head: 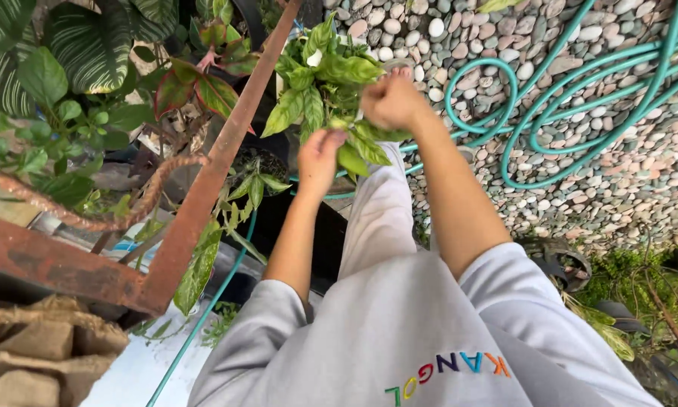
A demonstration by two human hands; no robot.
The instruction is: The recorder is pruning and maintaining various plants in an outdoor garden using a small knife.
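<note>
Grey sweatshirt fills the bottom of the head view, both bare forearms reaching up from it. Left hand is closed with fingers pinched together at the plant's lower leaves; what it pinches is hidden. Right hand is a fist clamped on the stems just beside it. That plant hangs between the hands and the rusty frame, over the pebbles. Its leaves look soft, light and easy to tear, so the firmer stems seem the safer hold. Black pot below holds a small leafy shoot; any pot under the plant itself is hidden. Teal hose coils on the pebbles.
</note>
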